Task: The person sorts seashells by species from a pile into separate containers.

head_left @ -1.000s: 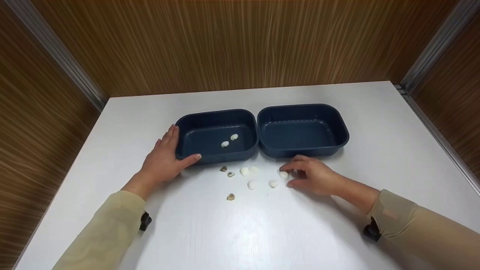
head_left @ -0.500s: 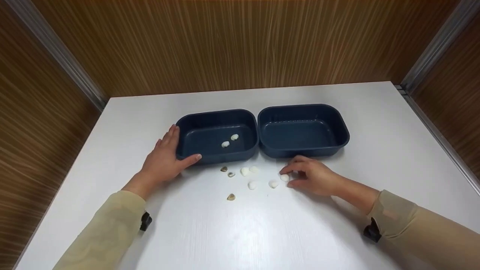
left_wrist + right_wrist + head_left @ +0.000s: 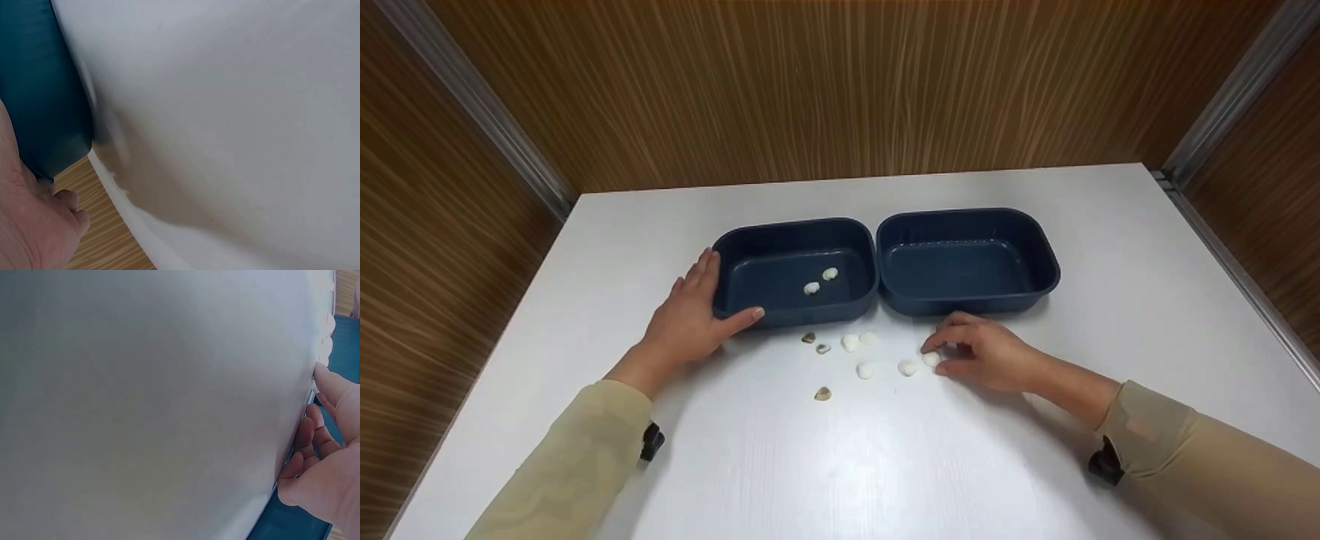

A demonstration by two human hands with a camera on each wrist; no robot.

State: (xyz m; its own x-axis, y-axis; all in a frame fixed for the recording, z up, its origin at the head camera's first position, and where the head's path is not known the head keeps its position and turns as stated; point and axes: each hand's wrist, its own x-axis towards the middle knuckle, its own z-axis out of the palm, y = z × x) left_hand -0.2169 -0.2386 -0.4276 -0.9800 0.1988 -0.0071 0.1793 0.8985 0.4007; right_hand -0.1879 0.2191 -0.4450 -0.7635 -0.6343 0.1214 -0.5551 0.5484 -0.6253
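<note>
My left hand [image 3: 686, 319] rests against the left blue container [image 3: 795, 313], straight fingers along its left side and thumb at the front rim. The left wrist view shows the container's wall [image 3: 42, 84] beside that hand. In front of the right blue container [image 3: 967, 306], my right hand [image 3: 990, 352] pinches a white seashell [image 3: 931, 359] between thumb and forefinger, low over the table. Just left of it lies another white shell [image 3: 907, 367]. In the right wrist view, the thumb and fingertips of my right hand [image 3: 332, 455] are low at the table surface.
Two white shells [image 3: 830, 274] lie in the left container. Several more white shells [image 3: 865, 370] and a few small brown or greyish ones [image 3: 823, 394] are scattered on the white table [image 3: 810, 465]. A wood-grain panel [image 3: 847, 90] stands behind.
The white shell at my right hand has shifted slightly toward the thumb, and the thumb and forefinger now close on it. My left hand has stayed at the container.
</note>
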